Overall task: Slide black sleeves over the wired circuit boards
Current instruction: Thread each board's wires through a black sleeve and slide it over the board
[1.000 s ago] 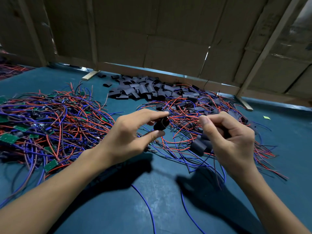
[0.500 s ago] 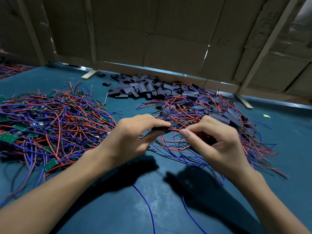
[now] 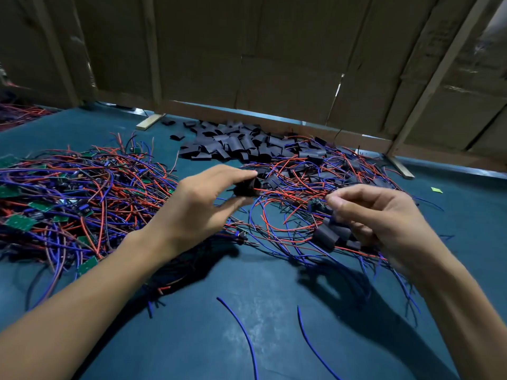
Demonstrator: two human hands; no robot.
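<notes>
My left hand (image 3: 203,207) pinches a black sleeve (image 3: 245,187) between thumb and fingers, above the blue table. Red and blue wires (image 3: 285,192) run out of the sleeve's right end toward my right hand (image 3: 384,218). The right hand is off to the right, thumb and forefinger tips pressed together. Its lower fingers curl round a few spare black sleeves (image 3: 329,234). The board inside the pinched sleeve is hidden. A pile of loose black sleeves (image 3: 233,145) lies at the back.
A tangle of red and blue wires with bare green boards (image 3: 68,198) covers the left. Sleeved boards with wires (image 3: 315,168) are heaped centre right. A cardboard wall (image 3: 274,64) closes the back. Two loose blue wires (image 3: 241,333) lie at the front.
My right hand has drawn away to the right from the left hand. The left hand keeps the sleeve pinched, and the wires now trail out of it.
</notes>
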